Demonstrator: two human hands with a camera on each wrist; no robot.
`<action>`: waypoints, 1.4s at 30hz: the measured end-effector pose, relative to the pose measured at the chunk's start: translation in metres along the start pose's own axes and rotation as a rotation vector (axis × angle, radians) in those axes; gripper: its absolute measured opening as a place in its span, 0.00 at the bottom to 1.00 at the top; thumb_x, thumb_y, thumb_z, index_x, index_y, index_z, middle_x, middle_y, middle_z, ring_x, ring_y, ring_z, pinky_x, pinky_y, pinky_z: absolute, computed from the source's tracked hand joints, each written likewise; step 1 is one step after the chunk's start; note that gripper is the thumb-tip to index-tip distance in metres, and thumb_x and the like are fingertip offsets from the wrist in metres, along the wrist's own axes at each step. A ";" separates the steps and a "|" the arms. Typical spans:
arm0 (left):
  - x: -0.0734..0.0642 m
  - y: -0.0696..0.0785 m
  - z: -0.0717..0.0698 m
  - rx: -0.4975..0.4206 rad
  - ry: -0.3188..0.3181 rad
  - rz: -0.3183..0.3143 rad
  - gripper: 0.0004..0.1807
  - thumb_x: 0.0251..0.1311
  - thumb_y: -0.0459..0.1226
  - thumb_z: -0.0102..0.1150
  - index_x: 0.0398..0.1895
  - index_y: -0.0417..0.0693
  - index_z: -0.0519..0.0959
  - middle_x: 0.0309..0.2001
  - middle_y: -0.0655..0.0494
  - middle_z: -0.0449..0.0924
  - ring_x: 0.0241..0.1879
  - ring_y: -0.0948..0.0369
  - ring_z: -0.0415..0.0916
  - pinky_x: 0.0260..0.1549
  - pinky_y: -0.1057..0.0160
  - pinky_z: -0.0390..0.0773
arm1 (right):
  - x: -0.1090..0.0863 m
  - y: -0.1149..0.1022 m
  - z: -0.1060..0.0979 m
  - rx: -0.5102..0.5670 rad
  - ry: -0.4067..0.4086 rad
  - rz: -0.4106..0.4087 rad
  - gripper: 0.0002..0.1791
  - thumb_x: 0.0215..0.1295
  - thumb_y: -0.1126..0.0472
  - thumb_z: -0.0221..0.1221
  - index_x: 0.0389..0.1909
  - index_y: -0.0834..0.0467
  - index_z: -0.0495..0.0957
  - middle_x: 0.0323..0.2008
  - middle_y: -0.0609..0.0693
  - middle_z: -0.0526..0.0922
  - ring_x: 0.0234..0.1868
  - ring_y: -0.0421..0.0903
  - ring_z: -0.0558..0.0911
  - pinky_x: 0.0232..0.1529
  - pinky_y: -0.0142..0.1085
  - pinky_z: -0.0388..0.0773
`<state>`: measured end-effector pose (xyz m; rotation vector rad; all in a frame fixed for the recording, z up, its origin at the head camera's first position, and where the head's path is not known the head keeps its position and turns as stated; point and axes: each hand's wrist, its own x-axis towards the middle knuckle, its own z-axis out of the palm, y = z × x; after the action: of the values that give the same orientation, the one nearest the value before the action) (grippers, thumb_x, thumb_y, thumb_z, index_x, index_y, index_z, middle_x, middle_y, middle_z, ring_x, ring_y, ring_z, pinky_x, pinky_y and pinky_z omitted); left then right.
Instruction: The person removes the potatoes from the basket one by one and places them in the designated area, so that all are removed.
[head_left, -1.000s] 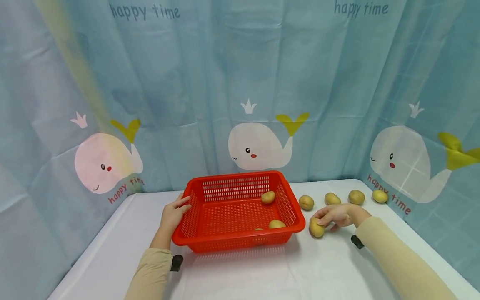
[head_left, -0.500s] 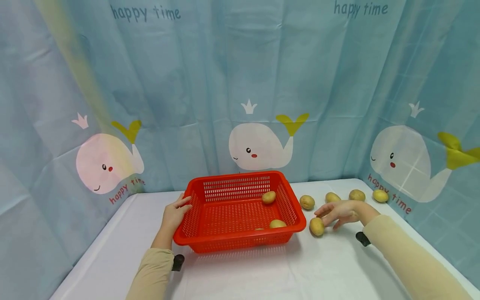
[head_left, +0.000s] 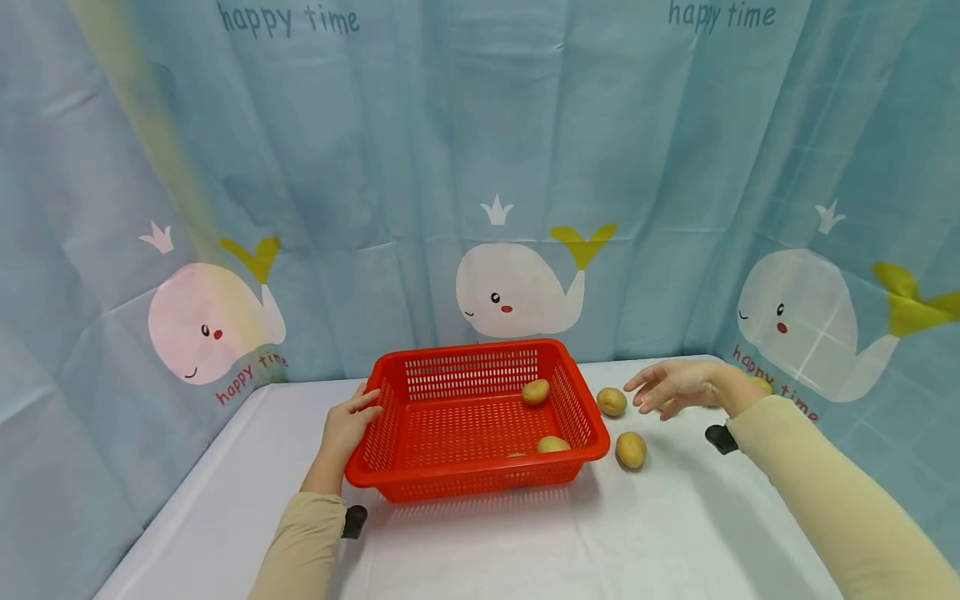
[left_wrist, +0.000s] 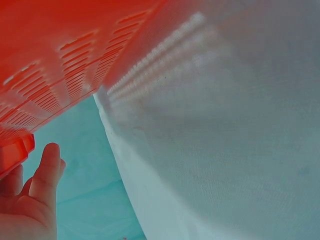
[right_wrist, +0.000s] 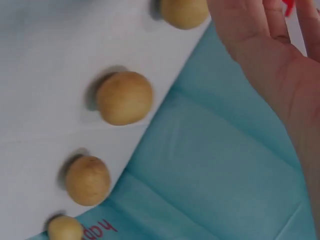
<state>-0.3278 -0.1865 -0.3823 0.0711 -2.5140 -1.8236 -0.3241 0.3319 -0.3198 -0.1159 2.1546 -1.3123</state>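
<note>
A red slotted plastic basket (head_left: 465, 425) stands on the white table, holding a potato (head_left: 536, 392) at its back right, another (head_left: 553, 445) near the front right, and a partly hidden one beside the front wall. My left hand (head_left: 351, 425) rests on the left rim, its visible fingers fairly straight; the left wrist view catches it at the lower left. Free of any object, my right hand (head_left: 675, 387) hovers over the back row of potatoes with fingers spread. A potato (head_left: 632, 450) lies just right of the basket, and another (head_left: 612, 402) sits behind it.
Along the table's back right edge, several potatoes are partly covered by my right hand in the head view; a pale one (right_wrist: 122, 98) shows clearly in the right wrist view. A blue curtain (head_left: 420, 208) with whale prints surrounds the table (head_left: 480, 550).
My right hand has let go of the potato beside the basket and lifted back toward the rear row. That potato stays on the table. The left hand stays at the basket rim.
</note>
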 end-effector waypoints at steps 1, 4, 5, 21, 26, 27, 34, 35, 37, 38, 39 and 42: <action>0.000 0.000 0.000 -0.001 0.000 0.001 0.25 0.70 0.33 0.48 0.69 0.37 0.65 0.76 0.50 0.48 0.74 0.45 0.43 0.57 0.52 0.69 | -0.001 -0.005 -0.001 0.006 -0.003 -0.009 0.29 0.61 0.66 0.62 0.62 0.68 0.67 0.47 0.58 0.77 0.47 0.52 0.76 0.55 0.53 0.71; 0.000 0.000 0.000 0.002 0.002 0.003 0.25 0.70 0.33 0.48 0.69 0.37 0.65 0.75 0.50 0.48 0.74 0.45 0.43 0.57 0.52 0.69 | -0.002 -0.019 -0.003 0.008 -0.020 -0.029 0.30 0.62 0.66 0.61 0.64 0.69 0.65 0.49 0.59 0.76 0.47 0.52 0.77 0.54 0.50 0.73; 0.000 0.000 0.000 0.002 0.002 0.003 0.25 0.70 0.33 0.48 0.69 0.37 0.66 0.75 0.50 0.48 0.74 0.45 0.43 0.57 0.53 0.70 | -0.001 -0.023 -0.004 0.007 -0.028 -0.034 0.30 0.63 0.66 0.61 0.65 0.70 0.64 0.50 0.61 0.76 0.48 0.53 0.77 0.55 0.51 0.73; 0.000 -0.004 0.001 -0.019 0.021 -0.003 0.25 0.70 0.34 0.49 0.69 0.38 0.66 0.75 0.51 0.49 0.73 0.44 0.46 0.57 0.51 0.71 | 0.018 -0.073 0.012 0.001 -0.108 -0.086 0.30 0.67 0.69 0.55 0.67 0.71 0.59 0.47 0.59 0.77 0.47 0.53 0.82 0.48 0.53 0.78; 0.001 -0.002 0.000 -0.010 0.001 -0.010 0.25 0.71 0.33 0.47 0.70 0.38 0.65 0.76 0.50 0.47 0.74 0.44 0.43 0.60 0.46 0.67 | 0.027 -0.083 0.019 0.009 -0.133 -0.088 0.31 0.67 0.69 0.55 0.69 0.71 0.57 0.49 0.63 0.75 0.49 0.55 0.81 0.46 0.53 0.79; 0.001 -0.002 0.000 -0.011 0.000 -0.009 0.25 0.71 0.33 0.47 0.70 0.38 0.65 0.76 0.50 0.47 0.74 0.44 0.43 0.60 0.46 0.67 | 0.029 -0.085 0.020 0.009 -0.140 -0.087 0.32 0.67 0.69 0.55 0.69 0.71 0.57 0.51 0.64 0.74 0.50 0.56 0.80 0.46 0.52 0.79; 0.000 0.000 0.001 -0.025 0.000 -0.007 0.25 0.71 0.33 0.47 0.69 0.37 0.65 0.76 0.50 0.47 0.74 0.45 0.43 0.60 0.46 0.67 | 0.040 -0.098 0.031 -0.015 -0.167 -0.079 0.28 0.67 0.69 0.55 0.68 0.67 0.62 0.52 0.65 0.73 0.53 0.57 0.79 0.44 0.51 0.80; 0.000 0.000 0.001 -0.027 -0.001 -0.007 0.25 0.71 0.33 0.47 0.70 0.37 0.65 0.76 0.50 0.47 0.74 0.45 0.43 0.60 0.46 0.67 | 0.042 -0.099 0.033 -0.018 -0.169 -0.077 0.28 0.67 0.69 0.55 0.67 0.66 0.63 0.53 0.65 0.73 0.53 0.57 0.79 0.45 0.52 0.79; 0.001 0.000 0.001 -0.029 0.001 -0.006 0.25 0.70 0.33 0.47 0.69 0.37 0.65 0.76 0.50 0.47 0.74 0.45 0.43 0.61 0.46 0.66 | 0.045 -0.102 0.036 -0.027 -0.179 -0.076 0.27 0.67 0.70 0.55 0.66 0.66 0.63 0.53 0.66 0.73 0.53 0.58 0.78 0.45 0.52 0.79; 0.001 0.000 0.001 -0.031 0.001 -0.005 0.25 0.70 0.32 0.47 0.69 0.36 0.65 0.76 0.50 0.47 0.74 0.46 0.42 0.61 0.46 0.66 | 0.047 -0.104 0.037 -0.029 -0.185 -0.073 0.27 0.67 0.70 0.55 0.66 0.66 0.64 0.53 0.66 0.73 0.54 0.59 0.78 0.46 0.52 0.79; 0.001 0.000 0.001 -0.032 0.001 -0.005 0.25 0.70 0.32 0.47 0.69 0.36 0.65 0.76 0.50 0.47 0.74 0.46 0.42 0.61 0.47 0.66 | 0.049 -0.106 0.039 -0.034 -0.192 -0.071 0.27 0.66 0.69 0.56 0.65 0.65 0.64 0.52 0.65 0.73 0.55 0.60 0.77 0.46 0.52 0.79; 0.001 0.000 0.001 -0.026 0.007 -0.002 0.25 0.70 0.32 0.48 0.69 0.36 0.65 0.76 0.50 0.48 0.74 0.46 0.42 0.61 0.48 0.66 | 0.055 -0.112 0.045 -0.055 -0.203 -0.067 0.26 0.66 0.69 0.57 0.65 0.64 0.66 0.51 0.64 0.75 0.56 0.61 0.76 0.44 0.50 0.79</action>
<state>-0.3286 -0.1857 -0.3826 0.0786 -2.4853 -1.8533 -0.3704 0.2199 -0.2664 -0.3315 2.0293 -1.2222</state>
